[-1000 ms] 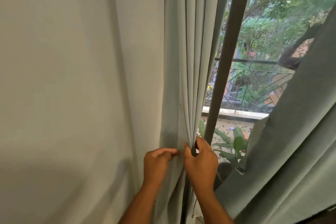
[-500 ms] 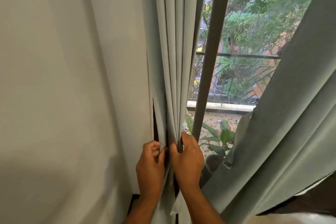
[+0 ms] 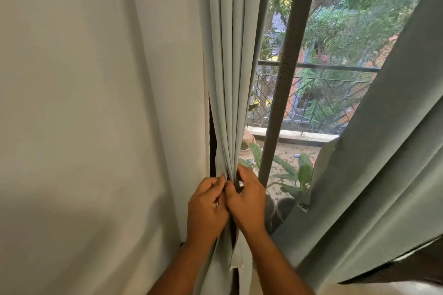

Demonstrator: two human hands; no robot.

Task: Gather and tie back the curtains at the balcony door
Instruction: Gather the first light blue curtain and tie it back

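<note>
Both hands have closed in on each other over the last second: the left one, which sat apart from the folds with its fingers loosely curled, now presses knuckle to knuckle against the right.

Furthest left stands the plain wall (image 3: 84, 115), with a narrow dark gap between it and the cloth. Next comes the gathered curtain (image 3: 230, 67), its pleats hanging as one tight vertical bundle that narrows down to the hands. The left hand (image 3: 207, 208) is clenched on the bundle's left edge, and the right hand (image 3: 247, 201) grips its right side, fingers wrapped round the folds and what looks like a dark tie or strap between them, though I cannot tell which. Right of the hands rises the dark door frame (image 3: 285, 79), then the balcony railing (image 3: 318, 98) and a potted plant (image 3: 294, 177) outside. At far right the other curtain (image 3: 383, 151) slants loose across the view, not yet gathered.

The bundle's long axis runs straight up from the fingers, so any tie must go round it horizontally at hand height. Both hands are equally near; the right one seems better placed to carry a band round the near side.
</note>
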